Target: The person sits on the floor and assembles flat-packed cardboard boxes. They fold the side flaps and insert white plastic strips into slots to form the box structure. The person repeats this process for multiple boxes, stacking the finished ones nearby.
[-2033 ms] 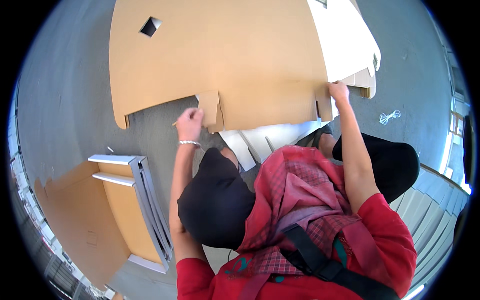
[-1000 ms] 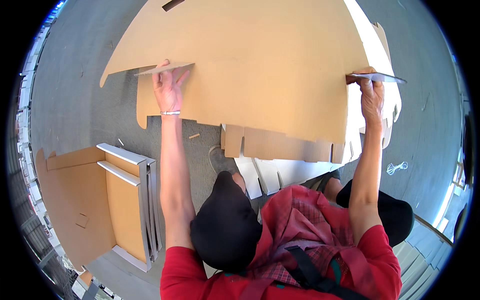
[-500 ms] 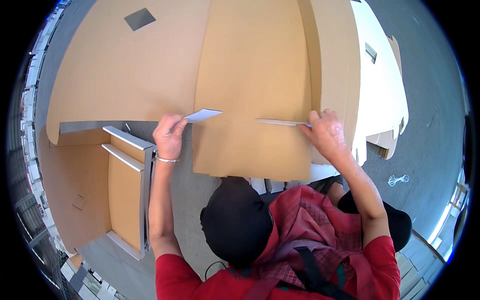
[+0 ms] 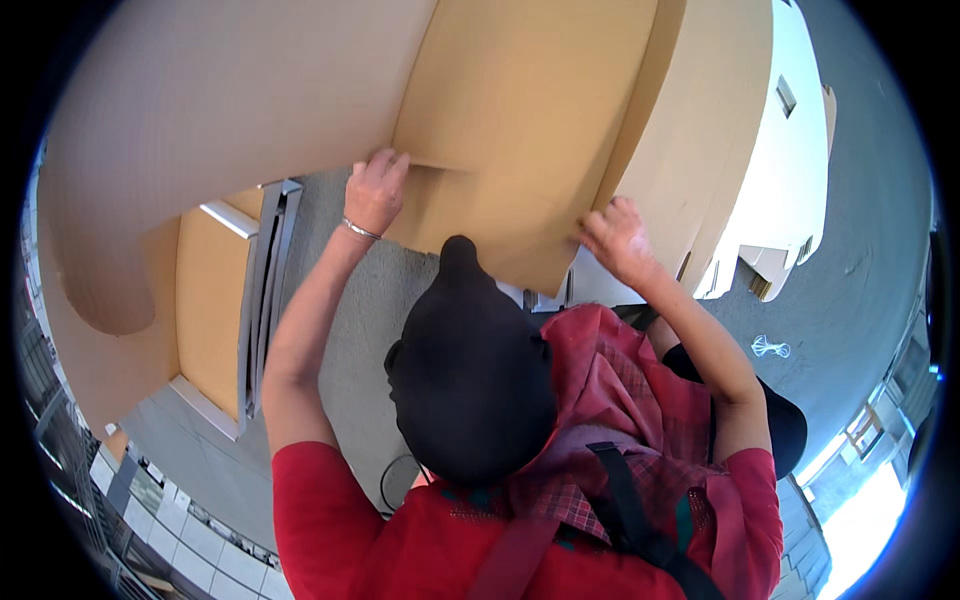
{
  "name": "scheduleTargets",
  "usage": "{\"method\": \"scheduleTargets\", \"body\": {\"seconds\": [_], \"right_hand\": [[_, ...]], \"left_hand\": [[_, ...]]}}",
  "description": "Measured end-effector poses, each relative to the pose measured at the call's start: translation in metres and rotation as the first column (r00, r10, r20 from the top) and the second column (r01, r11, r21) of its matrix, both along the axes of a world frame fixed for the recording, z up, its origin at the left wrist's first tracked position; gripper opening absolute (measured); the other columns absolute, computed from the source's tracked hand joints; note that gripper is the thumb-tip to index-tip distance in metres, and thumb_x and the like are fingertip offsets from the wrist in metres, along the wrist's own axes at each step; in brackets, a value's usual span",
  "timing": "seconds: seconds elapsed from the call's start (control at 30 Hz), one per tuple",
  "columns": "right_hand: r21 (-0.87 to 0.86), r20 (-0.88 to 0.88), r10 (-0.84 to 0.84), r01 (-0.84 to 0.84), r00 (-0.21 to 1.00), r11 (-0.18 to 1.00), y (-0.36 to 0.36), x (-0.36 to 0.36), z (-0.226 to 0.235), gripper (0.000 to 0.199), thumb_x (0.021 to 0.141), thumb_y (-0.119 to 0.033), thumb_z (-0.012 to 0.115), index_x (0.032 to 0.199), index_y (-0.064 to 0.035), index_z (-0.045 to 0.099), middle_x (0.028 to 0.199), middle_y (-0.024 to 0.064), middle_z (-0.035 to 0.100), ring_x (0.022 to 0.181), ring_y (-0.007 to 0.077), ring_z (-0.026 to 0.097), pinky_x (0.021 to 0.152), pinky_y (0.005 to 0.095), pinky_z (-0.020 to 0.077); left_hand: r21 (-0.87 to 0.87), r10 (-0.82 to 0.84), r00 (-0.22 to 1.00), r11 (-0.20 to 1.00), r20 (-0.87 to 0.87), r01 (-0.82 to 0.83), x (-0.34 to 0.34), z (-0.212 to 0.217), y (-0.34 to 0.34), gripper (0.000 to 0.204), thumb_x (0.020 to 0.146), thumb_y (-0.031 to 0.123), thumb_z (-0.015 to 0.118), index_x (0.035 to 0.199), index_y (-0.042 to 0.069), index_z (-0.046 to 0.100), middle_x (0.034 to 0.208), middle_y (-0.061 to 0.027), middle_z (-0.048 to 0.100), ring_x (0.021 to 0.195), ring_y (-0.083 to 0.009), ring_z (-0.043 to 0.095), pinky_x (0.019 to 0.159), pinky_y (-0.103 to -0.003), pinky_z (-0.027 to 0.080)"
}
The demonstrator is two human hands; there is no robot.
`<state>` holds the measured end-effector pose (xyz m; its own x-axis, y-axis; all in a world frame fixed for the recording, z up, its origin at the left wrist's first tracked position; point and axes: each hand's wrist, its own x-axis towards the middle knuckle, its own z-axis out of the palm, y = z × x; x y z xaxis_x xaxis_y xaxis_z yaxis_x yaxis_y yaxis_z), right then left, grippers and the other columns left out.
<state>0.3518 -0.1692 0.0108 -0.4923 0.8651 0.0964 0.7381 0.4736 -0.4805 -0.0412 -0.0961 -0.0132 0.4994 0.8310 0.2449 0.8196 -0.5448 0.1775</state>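
Observation:
A large brown cardboard sheet (image 4: pixel 520 110) lies in front of me, creased into a long middle panel with side panels. My left hand (image 4: pixel 378 190) is closed on a narrow cardboard flap (image 4: pixel 440 165) at the middle panel's left crease, and the flap stands up edge-on. My right hand (image 4: pixel 618 240) has its fingers curled at the near right edge of the middle panel, closed on the cardboard; what lies under the fingertips is partly hidden. The left side panel (image 4: pixel 230 90) is lifted and tilted, its rounded end hanging over another box.
At left stands an open cardboard box (image 4: pixel 212 300) with white edges. White cut cardboard sheets (image 4: pixel 790 150) are stacked at right. A coil of white string (image 4: pixel 770 346) lies on the grey floor (image 4: pixel 840 300). A black cap (image 4: pixel 470 370) covers part of the view below the panel.
The left side panel has risen and swung toward me. My left hand has moved up and right with its flap. The flap at my right hand no longer stands out across the panel.

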Motion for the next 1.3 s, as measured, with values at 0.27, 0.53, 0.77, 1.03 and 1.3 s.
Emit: {"method": "scheduleTargets", "body": {"seconds": [0.27, 0.53, 0.77, 1.03, 1.3], "right_hand": [[0.036, 0.014, -0.282, 0.282, 0.959, 0.959, 0.006, -0.002, -0.025, 0.015, 0.075, -0.016, 0.073, 0.078, -0.0083, 0.061, 0.069, 0.0111, 0.056, 0.075, 0.0307, 0.054, 0.072, 0.0414, 0.0441], [0.022, -0.022, -0.29, 0.291, 0.957, 0.957, 0.009, -0.005, -0.022, 0.014, 0.073, -0.014, 0.073, 0.074, -0.0076, 0.06, 0.07, 0.0112, 0.057, 0.074, 0.0308, 0.055, 0.07, 0.0415, 0.0454], [-0.075, -0.168, -0.484, 0.478, 0.859, 0.875, 0.051, 0.036, -0.006, 0.012, 0.078, -0.014, 0.072, 0.084, -0.0041, 0.066, 0.074, 0.0112, 0.062, 0.072, 0.0276, 0.057, 0.065, 0.0365, 0.0473], [0.077, -0.099, -0.396, 0.404, 0.913, 0.912, 0.121, 0.072, 0.038, 0.011, 0.08, -0.014, 0.071, 0.085, -0.0052, 0.067, 0.073, 0.0097, 0.061, 0.07, 0.0258, 0.055, 0.064, 0.0362, 0.0465], [0.068, -0.068, -0.452, 0.457, 0.889, 0.887, 0.113, 0.071, 0.0, 0.009, 0.08, -0.013, 0.071, 0.084, -0.0053, 0.067, 0.076, 0.0107, 0.062, 0.074, 0.0293, 0.056, 0.067, 0.0401, 0.0471]], "left_hand": [[-0.219, -0.312, 0.797, 0.948, -0.517, 0.229, -0.009, 0.017, 0.002, 0.066, 0.081, 0.005, 0.055, 0.144, 0.004, 0.035, 0.147, -0.0233, 0.028, 0.114, -0.0475, 0.049, 0.1, -0.049, 0.043], [-0.19, -0.259, 0.705, 0.966, -0.66, 0.176, -0.016, -0.006, -0.001, 0.065, 0.081, 0.016, 0.06, 0.142, 0.01, 0.039, 0.153, -0.0192, 0.021, 0.117, -0.0471, 0.048, 0.103, -0.053, 0.039], [-0.086, -0.351, 0.802, 0.931, -0.484, 0.356, 0.004, 0.033, 0.014, 0.074, 0.071, 0.034, 0.07, 0.137, 0.009, 0.046, 0.151, -0.0189, 0.027, 0.12, -0.0486, 0.045, 0.106, -0.059, 0.031], [0.062, -0.249, 0.899, 0.955, -0.361, 0.29, 0.046, 0.027, 0.045, 0.061, 0.072, 0.018, 0.061, 0.128, -0.005, 0.048, 0.144, -0.0225, 0.037, 0.115, -0.0504, 0.044, 0.105, -0.064, 0.027], [-0.055, -0.279, 0.929, 0.96, -0.243, 0.274, 0.061, 0.004, 0.055, 0.065, 0.074, 0.009, 0.056, 0.135, -0.006, 0.041, 0.147, -0.0232, 0.031, 0.123, -0.0539, 0.036, 0.106, -0.066, 0.025]]}}
